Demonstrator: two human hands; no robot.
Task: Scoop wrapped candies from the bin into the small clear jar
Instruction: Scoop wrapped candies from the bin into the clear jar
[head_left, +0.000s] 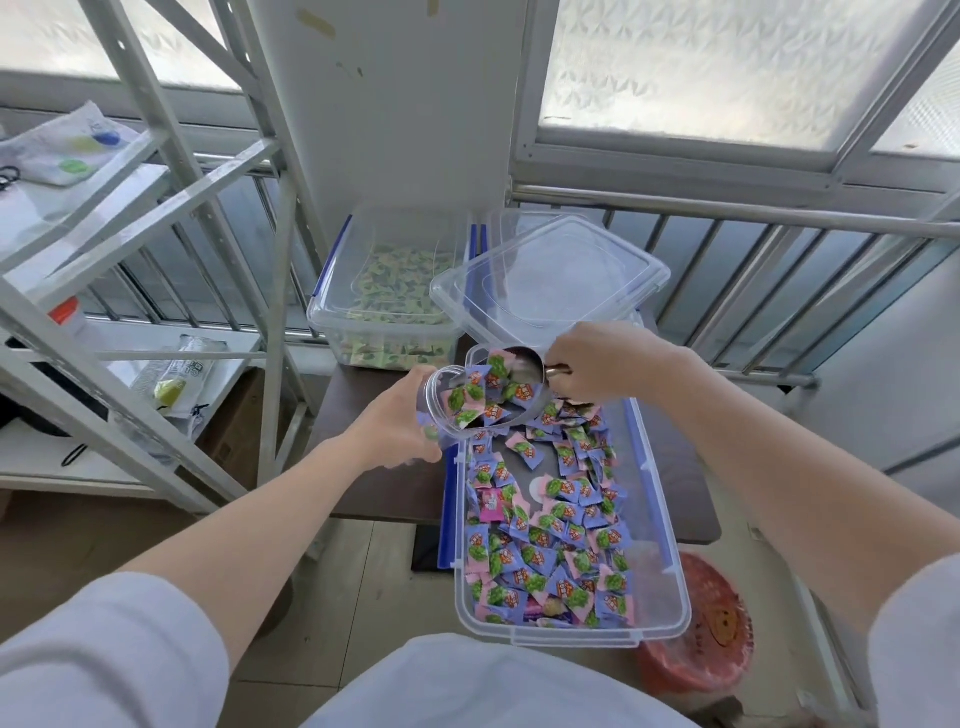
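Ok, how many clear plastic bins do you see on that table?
2. The near bin holds the purple and pink wrapped candies and sits open in front of the person. The far bin holds green-wrapped candies. A loose lid lies behind the near bin and may hide more.

The small wrapped candies (550, 525) are lilac-blue and pink with green and orange printed patches; the long clear plastic bin (660, 519) has blue side clips; the shiny silver metal scoop (524, 370) is plain; the round plastic stool (711, 629) is red-orange.
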